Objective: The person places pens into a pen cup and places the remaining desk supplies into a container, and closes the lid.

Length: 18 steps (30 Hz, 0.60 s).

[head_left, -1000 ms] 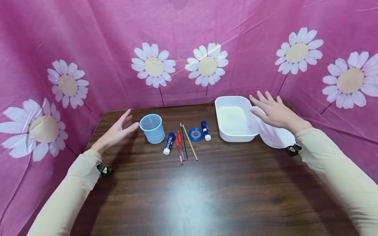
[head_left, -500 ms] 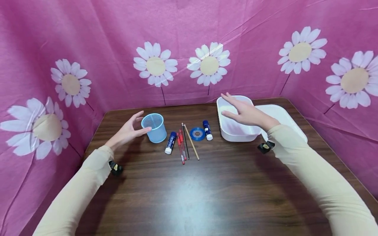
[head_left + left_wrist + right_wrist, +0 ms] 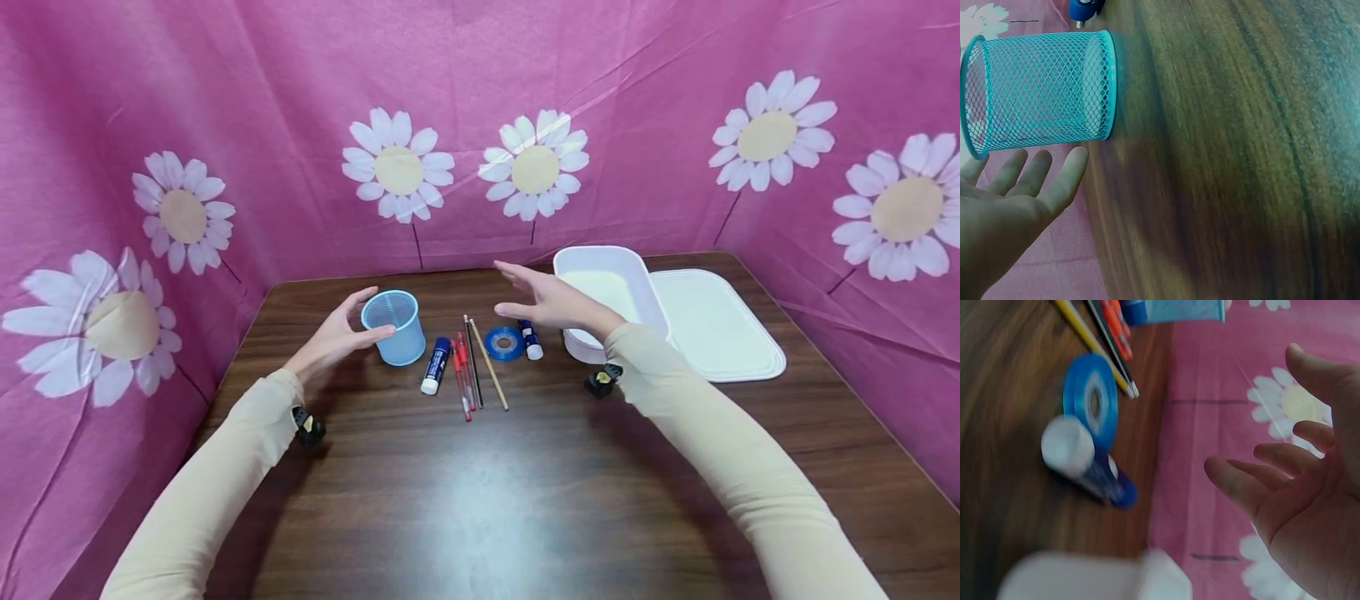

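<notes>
A light blue mesh pencil cup [image 3: 405,337] stands upright at the left of the table. My left hand [image 3: 335,335] is beside it with thumb and fingers spread around its left side. In the left wrist view the fingertips [image 3: 1075,164] come close to the mesh cup [image 3: 1041,94]; whether they touch it I cannot tell. My right hand [image 3: 551,298] hovers, fingers extended and holding nothing, above a glue stick [image 3: 533,346] that it partly hides. A roll of blue tape [image 3: 504,342] lies just left of that glue stick.
Between cup and tape lie another glue stick [image 3: 435,367], red pens [image 3: 462,379], a black pencil [image 3: 475,367] and a yellowish pencil [image 3: 491,371]. A white plastic box [image 3: 652,304] stands behind my right forearm, its flat white lid [image 3: 723,329] beside it. A pink flowered cloth [image 3: 465,50] hangs behind the table.
My right hand has moved left, from over the lid across the white box to above the glue stick. My left hand has moved right, closer to the mesh cup.
</notes>
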Motion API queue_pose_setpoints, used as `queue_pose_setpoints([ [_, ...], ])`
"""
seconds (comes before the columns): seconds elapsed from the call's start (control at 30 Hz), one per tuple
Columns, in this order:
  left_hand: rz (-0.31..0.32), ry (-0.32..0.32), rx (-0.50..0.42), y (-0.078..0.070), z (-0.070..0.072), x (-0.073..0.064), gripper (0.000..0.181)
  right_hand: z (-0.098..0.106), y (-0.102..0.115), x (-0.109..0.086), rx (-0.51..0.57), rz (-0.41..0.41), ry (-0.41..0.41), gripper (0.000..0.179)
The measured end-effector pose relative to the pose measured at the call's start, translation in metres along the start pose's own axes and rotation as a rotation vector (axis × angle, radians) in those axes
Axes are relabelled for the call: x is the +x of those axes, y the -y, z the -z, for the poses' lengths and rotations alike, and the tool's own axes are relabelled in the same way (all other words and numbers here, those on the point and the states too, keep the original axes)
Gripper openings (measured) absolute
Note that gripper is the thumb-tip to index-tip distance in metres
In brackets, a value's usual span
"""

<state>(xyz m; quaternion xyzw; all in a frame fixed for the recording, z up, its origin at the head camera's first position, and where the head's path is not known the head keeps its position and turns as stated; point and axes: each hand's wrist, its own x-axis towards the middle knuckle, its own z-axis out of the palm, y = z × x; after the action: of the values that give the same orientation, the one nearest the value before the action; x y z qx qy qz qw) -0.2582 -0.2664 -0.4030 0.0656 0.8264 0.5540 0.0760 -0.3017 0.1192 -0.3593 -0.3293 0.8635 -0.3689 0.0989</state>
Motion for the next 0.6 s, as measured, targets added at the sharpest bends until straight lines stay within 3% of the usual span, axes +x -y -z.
queue_pose_setpoints([
  [0.1,0.004,-0.004,-0.002,0.002,-0.001,0.001,0.09,-0.015,0.002,0.008,0.062,-0.02,0.015,0.081],
  [0.33,0.023,0.001,-0.059,0.007,-0.003,-0.001,0.091,-0.052,0.006,0.022,0.425,-0.16,0.097,0.076],
  [0.47,0.009,0.0,-0.052,0.009,-0.001,-0.004,0.088,-0.067,0.007,0.028,0.472,-0.202,0.108,0.075],
  [0.6,-0.01,0.025,-0.054,0.01,0.001,-0.009,0.085,-0.073,0.005,0.033,0.451,-0.255,0.084,0.073],
])
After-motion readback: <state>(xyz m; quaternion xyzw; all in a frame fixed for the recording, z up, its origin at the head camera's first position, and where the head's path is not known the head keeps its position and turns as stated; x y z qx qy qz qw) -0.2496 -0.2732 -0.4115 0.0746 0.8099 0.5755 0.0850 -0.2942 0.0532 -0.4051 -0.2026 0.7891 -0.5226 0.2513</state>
